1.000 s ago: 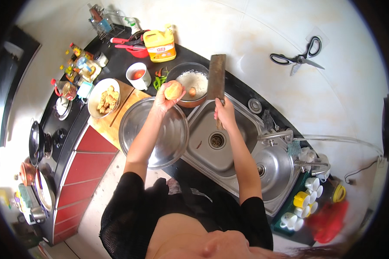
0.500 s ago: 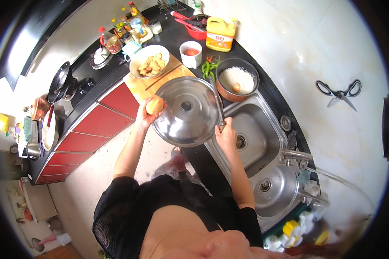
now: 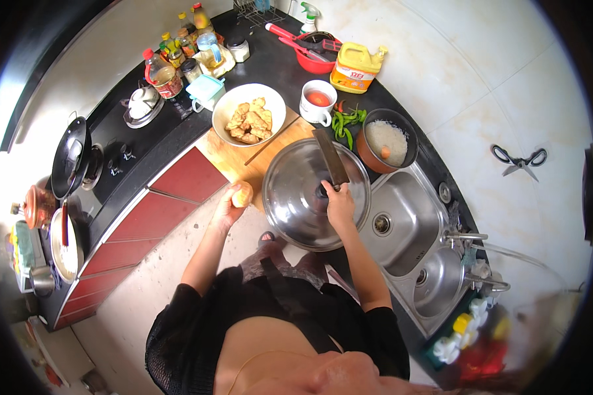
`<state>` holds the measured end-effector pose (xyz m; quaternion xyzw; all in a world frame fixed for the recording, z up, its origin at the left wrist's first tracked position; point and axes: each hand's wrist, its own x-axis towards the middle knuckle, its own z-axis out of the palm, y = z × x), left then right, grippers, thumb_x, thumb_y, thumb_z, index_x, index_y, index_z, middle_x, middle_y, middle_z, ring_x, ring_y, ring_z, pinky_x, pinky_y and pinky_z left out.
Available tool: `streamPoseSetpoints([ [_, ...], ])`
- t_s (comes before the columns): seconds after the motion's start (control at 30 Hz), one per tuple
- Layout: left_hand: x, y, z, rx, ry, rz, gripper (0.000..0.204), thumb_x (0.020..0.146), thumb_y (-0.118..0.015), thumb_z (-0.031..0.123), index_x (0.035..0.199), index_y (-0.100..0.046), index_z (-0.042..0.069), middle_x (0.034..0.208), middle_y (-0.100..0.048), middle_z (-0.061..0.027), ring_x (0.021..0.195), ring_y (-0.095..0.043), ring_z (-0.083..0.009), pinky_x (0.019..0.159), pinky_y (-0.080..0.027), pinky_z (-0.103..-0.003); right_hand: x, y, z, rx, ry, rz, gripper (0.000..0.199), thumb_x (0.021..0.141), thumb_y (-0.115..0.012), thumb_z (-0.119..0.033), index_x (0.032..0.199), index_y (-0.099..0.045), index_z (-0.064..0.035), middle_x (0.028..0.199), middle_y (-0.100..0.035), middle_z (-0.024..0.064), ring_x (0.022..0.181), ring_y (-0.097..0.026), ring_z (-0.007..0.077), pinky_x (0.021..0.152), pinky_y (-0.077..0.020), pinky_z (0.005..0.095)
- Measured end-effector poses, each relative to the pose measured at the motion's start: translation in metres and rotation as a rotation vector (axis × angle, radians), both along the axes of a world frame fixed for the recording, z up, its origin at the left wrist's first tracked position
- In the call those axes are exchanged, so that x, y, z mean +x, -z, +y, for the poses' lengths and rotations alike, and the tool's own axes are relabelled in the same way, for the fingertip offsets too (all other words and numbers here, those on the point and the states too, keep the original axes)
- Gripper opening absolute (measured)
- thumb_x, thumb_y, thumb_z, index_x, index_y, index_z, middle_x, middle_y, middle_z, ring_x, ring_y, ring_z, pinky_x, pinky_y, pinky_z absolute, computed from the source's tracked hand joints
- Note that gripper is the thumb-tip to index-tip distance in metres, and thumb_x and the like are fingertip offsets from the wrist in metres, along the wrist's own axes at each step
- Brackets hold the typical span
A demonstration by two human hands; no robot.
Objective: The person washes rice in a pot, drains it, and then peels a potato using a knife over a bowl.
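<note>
My left hand (image 3: 228, 205) is closed round a round yellow-brown vegetable (image 3: 242, 194), like an onion or potato, above the floor beside the cutting board (image 3: 223, 157). In my right hand (image 3: 340, 209) is the handle of a cleaver (image 3: 331, 157), its dark blade pointing away from me. Under the blade lies a large domed metal lid (image 3: 293, 197), overlapping the near part of the board. My right fingers are over its knob; whether they touch it I cannot tell. On the board stands a white bowl (image 3: 221, 123) of lumpy tan pieces (image 3: 250, 122).
Behind the lid are a white mug (image 3: 308, 107) with something red inside, green peppers (image 3: 344, 124), and a brown pot (image 3: 370, 156) of rice. A double sink (image 3: 402, 253) sits right. Several bottles (image 3: 165, 76) line the back; a wok (image 3: 64, 164) is far left.
The cleaver has swung from the lid's right edge to over its middle, its blade turning from edge-on to broadside. My left hand keeps hold of the round vegetable. The whole view has shifted.
</note>
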<state>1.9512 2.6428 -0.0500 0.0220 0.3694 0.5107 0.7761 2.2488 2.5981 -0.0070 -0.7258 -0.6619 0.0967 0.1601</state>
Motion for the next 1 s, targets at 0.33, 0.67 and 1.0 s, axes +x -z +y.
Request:
streamPoseSetpoints([
  [0.33,-0.001,0.001,0.046,-0.02,0.334,-0.001,0.037,0.073,-0.065,0.013,0.104,-0.047,0.007,0.103,-0.055,-0.0117,0.097,-0.053,-0.0293,0.085,-0.045,-0.047,-0.02,-0.01,0.016,-0.093,0.103,-0.084,0.042,0.064,-0.07,-0.024,0.101,-0.053,-0.0134,0.09,-0.047,0.012,0.083,-0.055,0.0294,0.066,-0.0478,0.0375],
  [0.67,-0.009,0.021,0.059,-0.053,0.469,0.026,0.038,0.074,-0.063,0.017,0.107,-0.046,0.006,0.104,-0.054,-0.0096,0.097,-0.052,-0.0261,0.087,-0.043,-0.043,0.019,-0.071,-0.054,-0.127,0.033,-0.238,0.041,0.065,-0.067,-0.027,0.101,-0.053,-0.0143,0.088,-0.048,0.0128,0.079,-0.057,0.0281,0.062,-0.0491,0.0345],
  [1.0,0.029,0.014,0.058,0.085,0.509,0.178,0.046,0.076,-0.06,0.012,0.115,-0.037,0.007,0.108,-0.047,-0.009,0.097,-0.05,-0.0222,0.084,-0.045,-0.04,0.089,-0.093,-0.218,-0.424,0.197,-0.418,0.044,0.069,-0.063,-0.031,0.109,-0.052,-0.0179,0.092,-0.05,0.0137,0.08,-0.058,0.0289,0.064,-0.0492,0.0365],
])
